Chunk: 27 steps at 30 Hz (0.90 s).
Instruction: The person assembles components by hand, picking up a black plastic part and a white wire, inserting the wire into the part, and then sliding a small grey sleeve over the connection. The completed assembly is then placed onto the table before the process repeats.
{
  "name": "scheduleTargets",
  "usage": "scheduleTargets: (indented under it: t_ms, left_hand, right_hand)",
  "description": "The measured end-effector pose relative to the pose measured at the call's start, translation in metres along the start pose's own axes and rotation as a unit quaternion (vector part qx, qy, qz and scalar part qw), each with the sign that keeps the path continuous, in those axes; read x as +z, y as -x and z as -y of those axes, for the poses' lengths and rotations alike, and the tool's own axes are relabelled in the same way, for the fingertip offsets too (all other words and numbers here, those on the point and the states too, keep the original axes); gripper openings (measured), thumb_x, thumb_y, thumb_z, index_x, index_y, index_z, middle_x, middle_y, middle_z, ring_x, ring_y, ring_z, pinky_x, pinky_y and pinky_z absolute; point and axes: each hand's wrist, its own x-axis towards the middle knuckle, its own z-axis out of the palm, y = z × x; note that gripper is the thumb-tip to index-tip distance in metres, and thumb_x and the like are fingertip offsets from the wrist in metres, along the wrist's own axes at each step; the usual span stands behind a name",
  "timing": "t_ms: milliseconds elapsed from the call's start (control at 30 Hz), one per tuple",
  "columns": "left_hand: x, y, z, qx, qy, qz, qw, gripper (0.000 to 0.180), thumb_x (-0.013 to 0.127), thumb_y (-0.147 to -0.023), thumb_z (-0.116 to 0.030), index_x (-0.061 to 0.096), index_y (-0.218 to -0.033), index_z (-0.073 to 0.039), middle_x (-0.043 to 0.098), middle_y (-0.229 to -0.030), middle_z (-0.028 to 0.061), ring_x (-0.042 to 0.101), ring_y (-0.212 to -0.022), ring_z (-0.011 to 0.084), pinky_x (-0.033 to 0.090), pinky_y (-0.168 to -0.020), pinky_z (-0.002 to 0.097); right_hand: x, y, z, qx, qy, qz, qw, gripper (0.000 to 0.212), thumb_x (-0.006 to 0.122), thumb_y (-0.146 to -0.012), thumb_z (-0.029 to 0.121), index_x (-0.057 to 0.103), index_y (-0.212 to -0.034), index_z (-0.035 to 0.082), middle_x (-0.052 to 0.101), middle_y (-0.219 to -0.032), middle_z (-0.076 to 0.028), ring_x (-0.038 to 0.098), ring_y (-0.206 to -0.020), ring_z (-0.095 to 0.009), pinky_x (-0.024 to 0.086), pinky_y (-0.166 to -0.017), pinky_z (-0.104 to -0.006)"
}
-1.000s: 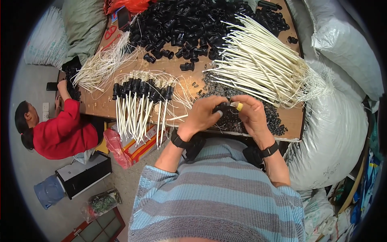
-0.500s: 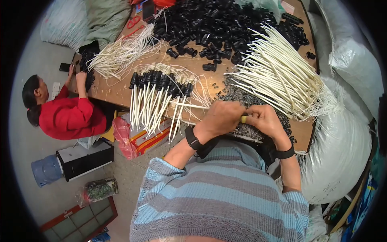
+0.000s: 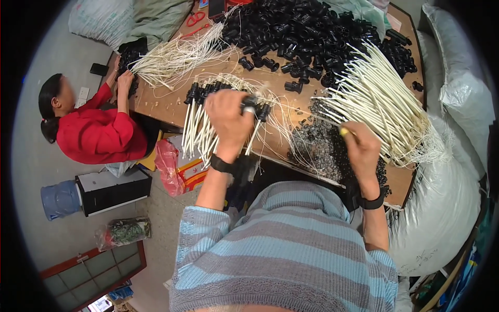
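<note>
My left hand (image 3: 228, 120) is closed around a black cylindrical plastic fitting (image 3: 249, 102), slightly blurred, with a pale part at its end. It is above a row of white rods with black fittings (image 3: 193, 96), which overhang the table's front edge. My right hand (image 3: 362, 148), thumb and fingers pinched together, is at the lower left side of a big bundle of white rods (image 3: 387, 99); what lies in the pinch, if anything, is hidden. A yellow band (image 3: 343, 131) wraps one of its digits. Beneath and beside it spreads a heap of small dark and clear pieces (image 3: 325, 148).
Black fittings (image 3: 296, 31) are heaped at the back of the table (image 3: 166, 106). Pale wires (image 3: 182, 57) lie at the back left, near red scissors (image 3: 196, 19). A person in red (image 3: 101, 130) works at the left. Large white sacks (image 3: 436, 208) stand at the right.
My hands, together over the small pieces before, have parted. The left has moved left to the row of rods, the right slightly right to the bundle. The view has shifted a little.
</note>
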Motion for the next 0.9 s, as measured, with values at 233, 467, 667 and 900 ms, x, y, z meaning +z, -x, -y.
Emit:
scheduleTargets:
  t_ms: [233, 467, 667, 900]
  left_hand:
    - [0.015, -0.009, -0.013, 0.025, 0.036, 0.012, 0.999, 0.045, 0.066, -0.068, -0.013, 0.061, -0.113, -0.007, 0.061, -0.114, 0.0106, 0.053, -0.112, 0.0317, 0.033, -0.102, 0.0482]
    - [0.086, -0.038, -0.061, -0.073, 0.061, 0.281, 0.955, 0.032, 0.065, -0.077, -0.021, 0.064, -0.107, -0.01, 0.065, -0.087, 0.0185, 0.062, -0.084, 0.036, 0.049, -0.071, 0.0469]
    - [0.098, -0.022, -0.057, -0.012, 0.081, 0.2, 0.976, 0.019, 0.067, -0.076, -0.01, 0.059, -0.093, -0.007, 0.064, -0.081, 0.0163, 0.064, -0.071, 0.0338, 0.048, -0.063, 0.0405]
    - [0.068, 0.006, -0.059, -0.149, 0.404, 0.265, 0.863, 0.03, 0.054, -0.078, -0.004, 0.055, -0.108, 0.001, 0.063, -0.099, 0.0198, 0.062, -0.089, 0.0344, 0.048, -0.077, 0.0414]
  right_hand:
    - [0.006, 0.019, -0.017, 0.014, 0.116, 0.114, 0.987, 0.034, 0.076, -0.073, 0.016, 0.068, -0.104, 0.004, 0.068, -0.101, -0.013, 0.065, -0.086, -0.033, 0.052, -0.074, -0.0352]
    - [-0.035, 0.033, -0.067, 0.071, 0.385, 0.059, 0.918, 0.008, 0.066, -0.073, 0.006, 0.062, -0.08, 0.006, 0.06, -0.077, -0.014, 0.06, -0.068, -0.036, 0.045, -0.059, -0.0449]
    - [-0.036, 0.022, -0.043, 0.008, 0.27, 0.015, 0.963, 0.008, 0.063, -0.074, 0.006, 0.059, -0.08, 0.005, 0.059, -0.074, -0.014, 0.06, -0.066, -0.036, 0.044, -0.058, -0.0439]
    - [-0.029, 0.025, -0.029, -0.005, 0.084, 0.083, 0.993, 0.028, 0.062, -0.083, 0.004, 0.064, -0.111, 0.007, 0.063, -0.084, -0.015, 0.061, -0.07, -0.034, 0.047, -0.06, -0.0373]
